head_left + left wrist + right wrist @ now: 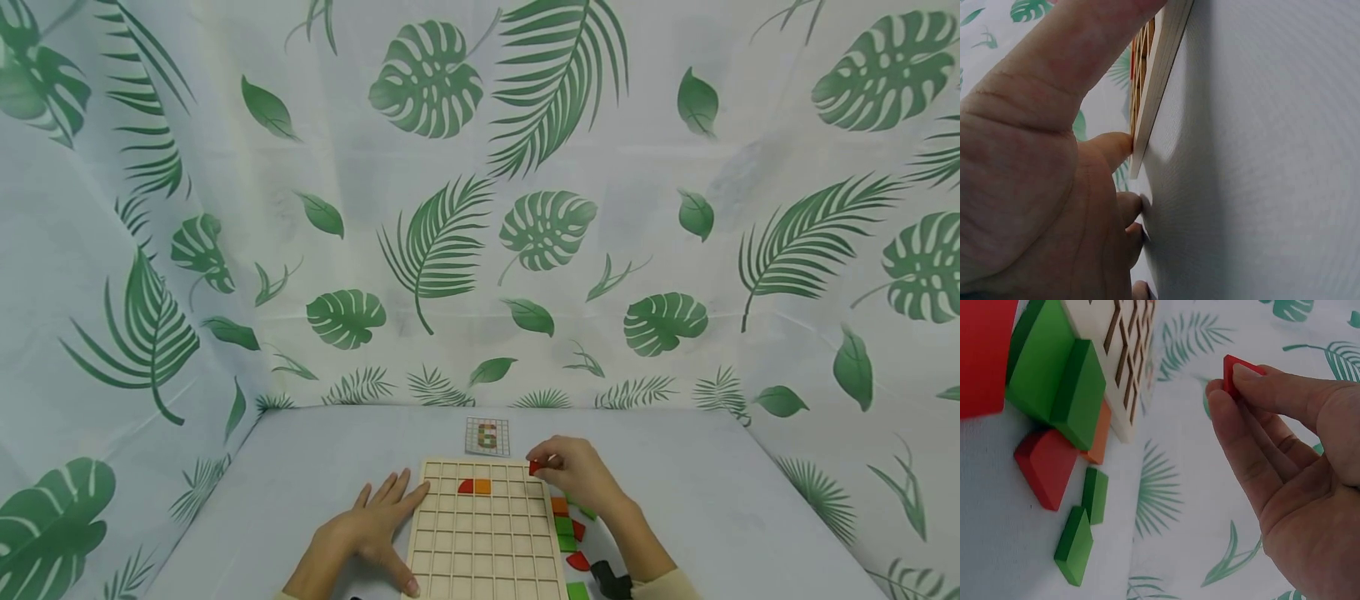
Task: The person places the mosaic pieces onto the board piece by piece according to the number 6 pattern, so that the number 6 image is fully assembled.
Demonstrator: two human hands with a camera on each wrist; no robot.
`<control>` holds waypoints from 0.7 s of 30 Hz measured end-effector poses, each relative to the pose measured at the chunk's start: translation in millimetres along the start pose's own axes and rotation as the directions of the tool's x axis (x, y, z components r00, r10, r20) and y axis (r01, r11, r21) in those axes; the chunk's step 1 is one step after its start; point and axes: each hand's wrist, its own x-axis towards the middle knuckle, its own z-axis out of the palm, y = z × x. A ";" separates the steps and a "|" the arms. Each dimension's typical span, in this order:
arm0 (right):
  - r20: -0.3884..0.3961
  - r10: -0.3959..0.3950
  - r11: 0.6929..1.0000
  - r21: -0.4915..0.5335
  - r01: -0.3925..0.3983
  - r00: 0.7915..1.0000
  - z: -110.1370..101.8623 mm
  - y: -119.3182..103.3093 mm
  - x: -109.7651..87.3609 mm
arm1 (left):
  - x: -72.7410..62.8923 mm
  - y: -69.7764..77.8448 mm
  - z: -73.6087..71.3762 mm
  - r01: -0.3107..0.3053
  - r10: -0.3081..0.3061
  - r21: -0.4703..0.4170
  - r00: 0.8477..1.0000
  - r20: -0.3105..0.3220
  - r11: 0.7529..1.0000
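My right hand (573, 471) pinches a red block (534, 467) between thumb and fingertips, close over the far right corner of a wooden grid board (491, 546). The right wrist view shows the same red block (1230, 374) in the fingertips, its far side hidden by them. With fingers spread, my left hand (367, 529) rests at the board's left edge, its thumb and index finger touching the frame. In the upper part of the grid sit a red quarter-round block (467, 486) and, right beside it, an orange square block (483, 487).
Behind the board lies a pattern card (487, 436) with a coloured figure on a grid. Along the board's right side are loose green blocks (565, 533), a red block (578, 561) and an orange block (559, 506). A black object (611, 581) shows near the right forearm.
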 end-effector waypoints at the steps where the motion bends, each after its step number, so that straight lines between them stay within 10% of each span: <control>1: -0.005 -0.009 1.000 -0.005 0.009 1.000 0.8 -1.1 0.3 | 0.2 -0.3 0.3 0.001 -0.001 0.001 1.000 0.000 1.000; 21: 0.018 -0.043 0.999 0.017 0.043 0.999 20.9 -24.0 11.7 | -0.4 0.1 0.6 -0.003 0.003 0.006 1.000 -0.009 1.000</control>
